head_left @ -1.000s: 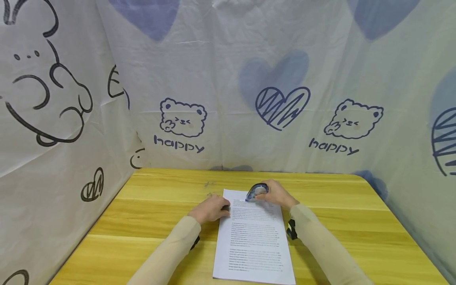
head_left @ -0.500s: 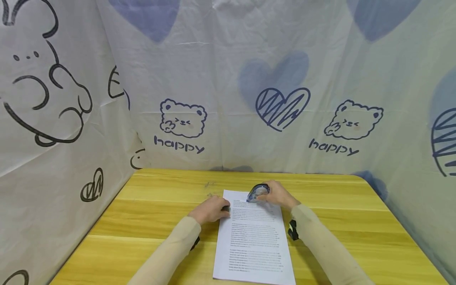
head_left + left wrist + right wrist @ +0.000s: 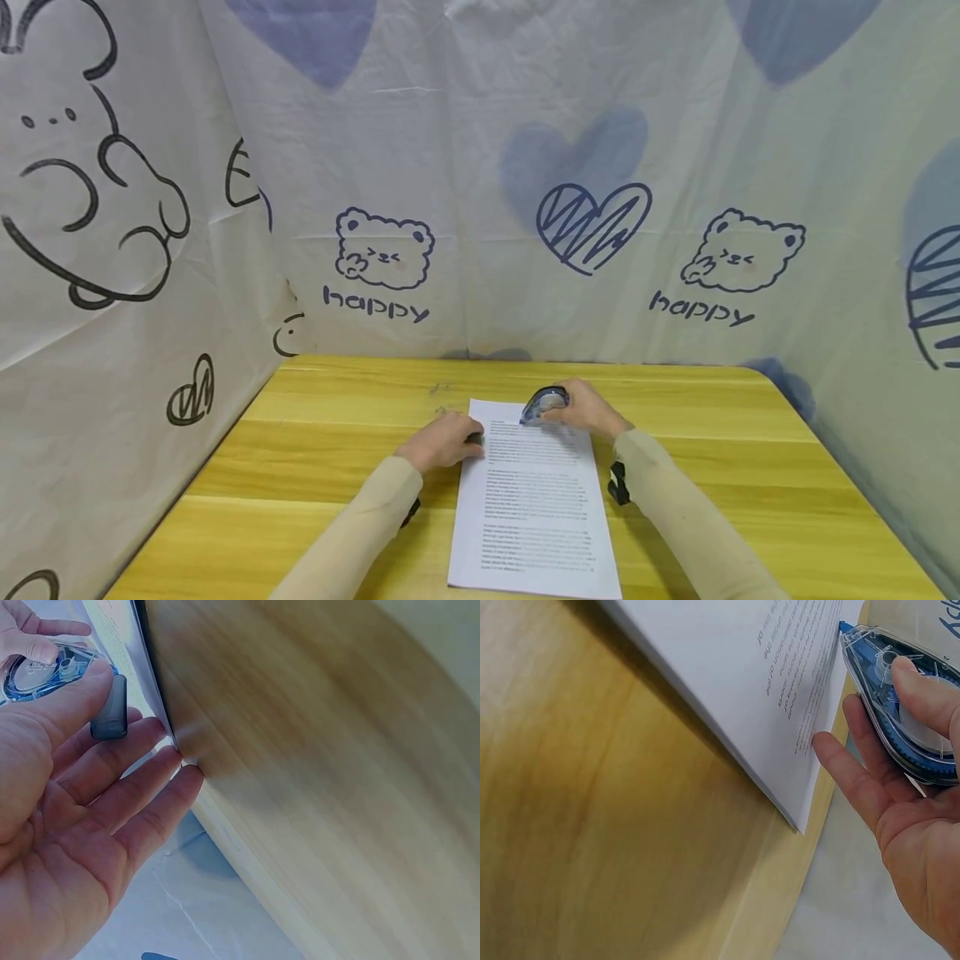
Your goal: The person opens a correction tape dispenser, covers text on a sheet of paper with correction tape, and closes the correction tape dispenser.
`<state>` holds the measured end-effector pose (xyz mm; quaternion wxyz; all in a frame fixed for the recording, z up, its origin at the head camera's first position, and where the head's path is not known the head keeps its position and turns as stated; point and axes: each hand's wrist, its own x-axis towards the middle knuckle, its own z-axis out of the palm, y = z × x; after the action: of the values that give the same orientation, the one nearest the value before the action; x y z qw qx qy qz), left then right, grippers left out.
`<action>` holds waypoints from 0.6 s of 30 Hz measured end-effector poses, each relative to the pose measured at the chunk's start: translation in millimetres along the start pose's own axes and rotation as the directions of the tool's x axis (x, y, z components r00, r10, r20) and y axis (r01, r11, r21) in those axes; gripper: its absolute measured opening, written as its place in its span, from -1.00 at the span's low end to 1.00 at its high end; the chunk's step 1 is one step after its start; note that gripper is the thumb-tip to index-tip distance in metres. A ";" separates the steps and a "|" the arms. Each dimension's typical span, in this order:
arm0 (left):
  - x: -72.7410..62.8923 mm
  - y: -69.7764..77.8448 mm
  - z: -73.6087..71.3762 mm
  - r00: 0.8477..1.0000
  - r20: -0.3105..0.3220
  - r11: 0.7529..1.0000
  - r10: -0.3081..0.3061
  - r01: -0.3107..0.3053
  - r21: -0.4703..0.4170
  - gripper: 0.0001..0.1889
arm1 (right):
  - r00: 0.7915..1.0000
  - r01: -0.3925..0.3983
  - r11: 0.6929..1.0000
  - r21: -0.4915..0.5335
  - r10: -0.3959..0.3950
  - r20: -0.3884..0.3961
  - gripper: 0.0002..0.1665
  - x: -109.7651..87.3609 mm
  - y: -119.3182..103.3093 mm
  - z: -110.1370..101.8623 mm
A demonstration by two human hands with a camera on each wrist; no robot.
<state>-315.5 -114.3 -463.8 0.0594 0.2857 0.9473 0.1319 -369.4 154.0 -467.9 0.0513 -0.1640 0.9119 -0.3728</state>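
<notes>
Head view: nothing has shifted since the earlier frames; right hand point(image 3: 588, 410) grasps the correction tape dispenser point(image 3: 542, 404) at the far edge of the printed sheet point(image 3: 532, 500) on the yellow surface point(image 3: 322, 442), left hand point(image 3: 442, 442) on the sheet's left edge. Left wrist view: left fingers point(image 3: 131, 761) lie straight on the sheet edge point(image 3: 154, 690), a small grey cap point(image 3: 109, 709) pinched by the thumb. Right wrist view: thumb and fingers point(image 3: 855, 772) clamp the dispenser point(image 3: 900, 697), its tip at the sheet's corner point(image 3: 810, 697).

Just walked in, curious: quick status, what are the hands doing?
Right hand grips correction tape, tip at printed sheet top. Left hand pinches small grey cap, fingers steadying sheet's edge. Nothing in the way.
</notes>
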 end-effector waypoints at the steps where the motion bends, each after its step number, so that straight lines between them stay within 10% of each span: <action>1: -0.1 -0.1 0.2 1.000 -0.001 1.000 0.002 -0.002 -0.001 -0.84 | 1.000 0.001 1.000 -0.002 -0.001 0.001 -0.74 -0.1 0.1 -0.1; 18: -0.5 -0.1 0.7 1.000 -0.002 1.000 -0.015 0.015 -0.004 -0.84 | 1.000 0.016 1.000 -0.002 -0.016 0.013 -0.72 -3.3 1.1 -4.2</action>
<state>-315.0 -114.4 -464.4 0.0599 0.2786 0.9492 0.1336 -367.5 158.7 -465.8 0.0540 -0.1738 0.9106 -0.3711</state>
